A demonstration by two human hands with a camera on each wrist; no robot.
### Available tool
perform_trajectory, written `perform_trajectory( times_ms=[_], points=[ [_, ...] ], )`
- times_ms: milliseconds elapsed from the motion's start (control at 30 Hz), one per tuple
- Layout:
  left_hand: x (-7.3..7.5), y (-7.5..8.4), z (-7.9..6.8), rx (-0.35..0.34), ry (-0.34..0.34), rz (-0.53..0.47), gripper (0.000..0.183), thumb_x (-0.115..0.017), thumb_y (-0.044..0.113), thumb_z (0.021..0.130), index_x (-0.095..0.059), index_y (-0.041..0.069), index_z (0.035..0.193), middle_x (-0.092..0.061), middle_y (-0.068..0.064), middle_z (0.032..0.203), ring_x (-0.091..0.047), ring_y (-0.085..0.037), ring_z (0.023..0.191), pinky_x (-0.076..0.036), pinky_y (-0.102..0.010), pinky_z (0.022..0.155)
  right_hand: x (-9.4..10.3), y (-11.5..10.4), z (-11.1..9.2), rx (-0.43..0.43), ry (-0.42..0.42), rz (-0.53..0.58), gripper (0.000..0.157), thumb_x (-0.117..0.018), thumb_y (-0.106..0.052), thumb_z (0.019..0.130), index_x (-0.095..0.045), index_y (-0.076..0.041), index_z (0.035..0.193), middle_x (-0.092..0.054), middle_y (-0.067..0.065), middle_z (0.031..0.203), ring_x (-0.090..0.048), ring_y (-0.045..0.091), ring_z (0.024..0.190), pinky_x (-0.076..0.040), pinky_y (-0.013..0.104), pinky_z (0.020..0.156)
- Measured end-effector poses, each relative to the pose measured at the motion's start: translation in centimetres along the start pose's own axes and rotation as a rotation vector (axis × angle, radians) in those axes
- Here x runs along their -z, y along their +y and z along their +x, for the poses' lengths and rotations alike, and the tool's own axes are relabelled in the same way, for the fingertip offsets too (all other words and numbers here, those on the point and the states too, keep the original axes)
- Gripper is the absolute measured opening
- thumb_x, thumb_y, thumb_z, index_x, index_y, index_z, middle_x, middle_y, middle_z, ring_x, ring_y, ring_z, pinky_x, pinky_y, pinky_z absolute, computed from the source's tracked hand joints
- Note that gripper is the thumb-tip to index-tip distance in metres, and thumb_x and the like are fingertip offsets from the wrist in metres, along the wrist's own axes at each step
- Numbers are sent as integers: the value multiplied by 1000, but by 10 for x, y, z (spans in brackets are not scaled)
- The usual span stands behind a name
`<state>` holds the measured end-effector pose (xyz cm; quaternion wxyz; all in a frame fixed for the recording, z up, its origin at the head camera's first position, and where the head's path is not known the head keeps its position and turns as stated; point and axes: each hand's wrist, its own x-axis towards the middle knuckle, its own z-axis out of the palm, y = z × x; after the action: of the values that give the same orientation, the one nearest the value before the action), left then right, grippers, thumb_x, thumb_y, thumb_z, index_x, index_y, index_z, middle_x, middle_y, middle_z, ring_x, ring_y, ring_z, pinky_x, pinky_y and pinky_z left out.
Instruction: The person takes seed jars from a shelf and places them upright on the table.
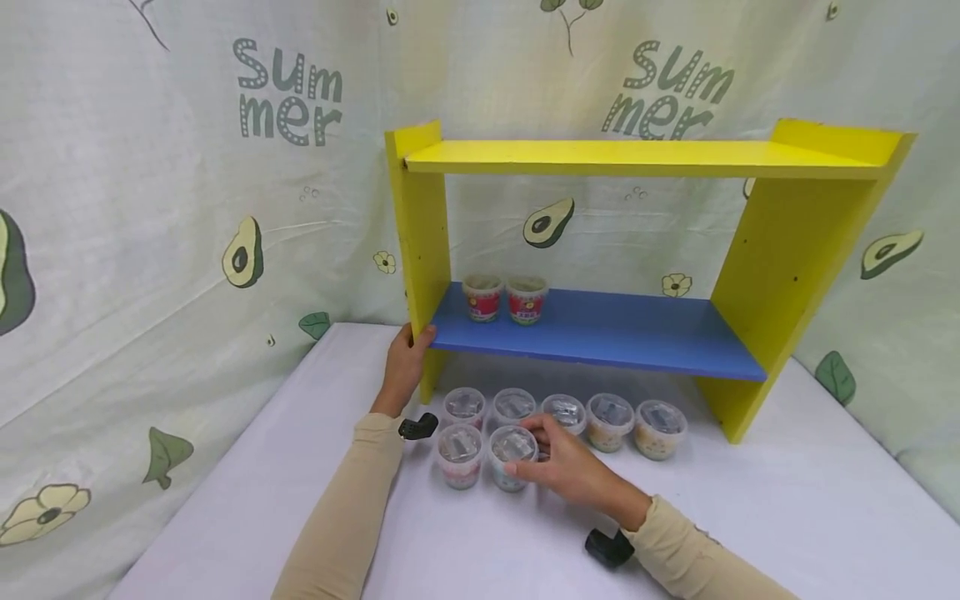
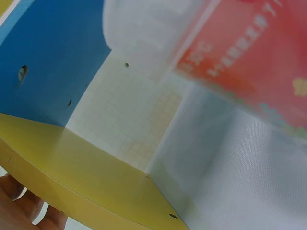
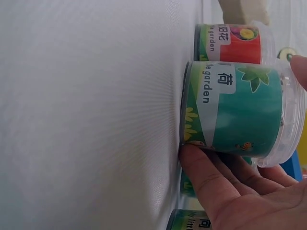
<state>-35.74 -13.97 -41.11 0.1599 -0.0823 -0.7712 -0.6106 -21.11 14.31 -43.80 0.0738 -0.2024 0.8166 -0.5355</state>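
My left hand (image 1: 403, 362) grips the front edge of the yellow and blue shelf's left side panel (image 1: 422, 250), its fingertips showing beside the yellow board in the left wrist view. On the white table below, my right hand (image 1: 573, 471) holds a clear-lidded plastic cup (image 1: 512, 467), thumb on one side and fingers on the other. Its teal label (image 3: 247, 110) shows a green leaf in the right wrist view. The cup stands upright. Left of it is a red-labelled cup (image 1: 459, 467). A blurred red-labelled cup (image 2: 249, 62) fills the left wrist view's upper right.
Two red-labelled cups (image 1: 483, 304) stand on the blue middle board (image 1: 622, 329), at its left. Several more lidded cups (image 1: 610, 425) form a row on the table (image 1: 247, 492) in front of the shelf. An avocado-print cloth (image 1: 315, 208) hangs behind.
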Motion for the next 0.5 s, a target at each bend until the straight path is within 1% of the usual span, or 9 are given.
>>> perform_trajectory(
  times_ms=[100, 200, 367, 500],
  points=[
    [-1, 1, 1, -6, 6, 10, 65, -52, 57, 98, -50, 6, 137, -57, -15, 126, -53, -32, 114, -41, -51, 102, 0, -1, 0, 11, 7, -2, 70, -77, -34, 89, -40, -2, 139, -53, 17, 136, -52, 33, 129, -47, 46, 98],
    [0, 2, 1, -5, 6, 14, 65, -52, 57, 98, -49, 6, 139, -57, -15, 128, -53, -33, 115, -40, -52, 103, 0, -2, -1, 24, 14, -12, 70, -77, -34, 89, -40, -1, 139, -53, 17, 137, -52, 34, 129, -47, 47, 99],
    [-2, 2, 1, 18, -1, 20, 69, -51, 58, 98, -46, 7, 143, -55, -14, 133, -53, -32, 118, -39, -52, 106, -1, -1, -1, 20, 31, -39, 70, -77, -36, 89, -41, -2, 138, -52, 18, 138, -51, 35, 130, -47, 48, 99],
    [-2, 2, 0, 17, 1, 9, 67, -52, 58, 98, -47, 7, 141, -56, -14, 131, -53, -31, 117, -40, -52, 106, 0, -3, -2, 14, 21, -48, 69, -77, -36, 89, -42, -3, 138, -51, 17, 139, -50, 35, 130, -47, 47, 99]
  ],
)
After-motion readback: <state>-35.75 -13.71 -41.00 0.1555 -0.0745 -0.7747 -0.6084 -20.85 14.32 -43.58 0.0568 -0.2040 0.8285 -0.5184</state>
